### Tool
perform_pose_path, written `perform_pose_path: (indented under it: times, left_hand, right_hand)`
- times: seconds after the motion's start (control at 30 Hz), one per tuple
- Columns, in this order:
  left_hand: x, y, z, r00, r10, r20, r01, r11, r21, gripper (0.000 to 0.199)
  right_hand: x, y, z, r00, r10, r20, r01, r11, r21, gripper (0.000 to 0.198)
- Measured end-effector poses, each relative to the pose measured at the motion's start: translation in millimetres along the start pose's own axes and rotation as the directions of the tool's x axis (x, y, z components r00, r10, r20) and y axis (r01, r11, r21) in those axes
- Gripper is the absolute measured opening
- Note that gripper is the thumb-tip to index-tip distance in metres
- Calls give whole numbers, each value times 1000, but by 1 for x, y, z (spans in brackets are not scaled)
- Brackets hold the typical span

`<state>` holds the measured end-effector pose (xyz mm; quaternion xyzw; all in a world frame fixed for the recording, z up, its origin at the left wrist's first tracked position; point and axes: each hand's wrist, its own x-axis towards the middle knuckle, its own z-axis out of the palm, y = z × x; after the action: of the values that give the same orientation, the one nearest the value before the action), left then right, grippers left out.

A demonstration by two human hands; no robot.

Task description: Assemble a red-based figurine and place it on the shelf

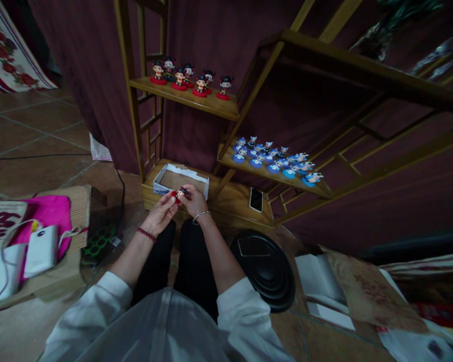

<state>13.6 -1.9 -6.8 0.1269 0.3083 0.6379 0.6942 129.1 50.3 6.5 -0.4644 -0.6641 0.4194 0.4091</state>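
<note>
Both of my hands meet around one small figurine (181,192) with black hair and a red base. My left hand (163,210) pinches it by the red base, while my right hand (195,200) has its fingers on the head end. Just behind the hands lies a shallow white cardboard box (162,172) on the bottom shelf, its brown inside showing. Several similar figurines on red bases (201,86) stand on the upper left shelf. On the middle right shelf (226,155) are several blue figurines (257,161) in rows.
A phone (255,199) lies on the bottom shelf board (230,206). Right of my knees is a round black stool (266,271). White boxes (319,281) lie on the floor at right. At left, a cardboard box (79,216) carries a white power bank (41,251) and cables.
</note>
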Motion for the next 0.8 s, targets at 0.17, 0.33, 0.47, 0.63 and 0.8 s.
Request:
perform_pose_path:
  times: [0.17, 0.33, 0.47, 0.63, 0.8]
  left_hand:
    - [-1, 0, 0, 999, -15, -29, 15, 1000, 7, 15]
    - [-2, 2, 1, 999, -43, -27, 43, 999, 28, 5]
    - [1, 1, -3, 998, -59, -27, 60, 998, 37, 7]
    - [3, -1, -6, 997, -61, -49, 63, 997, 38, 7]
    - [2, 2, -2, 999, -41, -30, 42, 999, 34, 10]
  right_hand:
    - [1, 5, 1, 999, -30, 27, 29, 999, 24, 25]
    - [1, 6, 0, 997, -57, 45, 60, 996, -63, 27]
    - [0, 3, -1, 997, -47, 55, 51, 995, -89, 27]
    - [-1, -2, -1, 996, -60, 60, 67, 990, -123, 24]
    - [-1, -3, -1, 996, -46, 70, 48, 998, -31, 25]
